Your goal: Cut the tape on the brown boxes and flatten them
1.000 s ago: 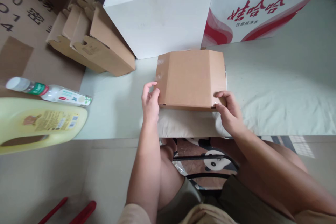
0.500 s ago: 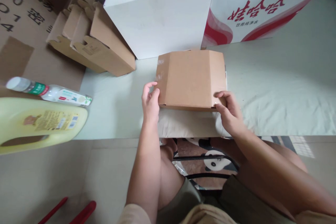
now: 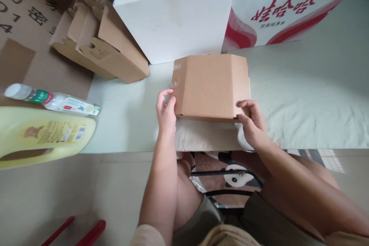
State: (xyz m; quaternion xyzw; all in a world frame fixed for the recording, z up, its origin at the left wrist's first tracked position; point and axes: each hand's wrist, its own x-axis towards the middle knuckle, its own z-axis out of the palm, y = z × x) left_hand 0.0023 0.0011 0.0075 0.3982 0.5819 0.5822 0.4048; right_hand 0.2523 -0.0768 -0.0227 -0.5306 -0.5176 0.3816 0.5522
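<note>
A brown cardboard box (image 3: 210, 86) with sloping side panels lies on the pale green cloth in front of me. At its near left corner my left hand (image 3: 166, 109) is closed on the edge, with thumb and bent index finger against the side panel. My right hand (image 3: 252, 121) pinches the near right corner between thumb and curled fingers. Small whitish marks show on the box's left panel. The undersides of the box and my remaining fingertips are hidden.
Large white cartons (image 3: 178, 27), one with red lettering (image 3: 284, 9), stand behind the box. Folded brown cardboard boxes (image 3: 115, 52) lean at the left. Nearby lie a clear bottle (image 3: 57, 100) and a yellow jug (image 3: 49, 134). The cloth-covered table (image 3: 314, 103) ends just before my knees.
Both hands keep their hold on the cardboard box. The box sits very slightly further right in view.
</note>
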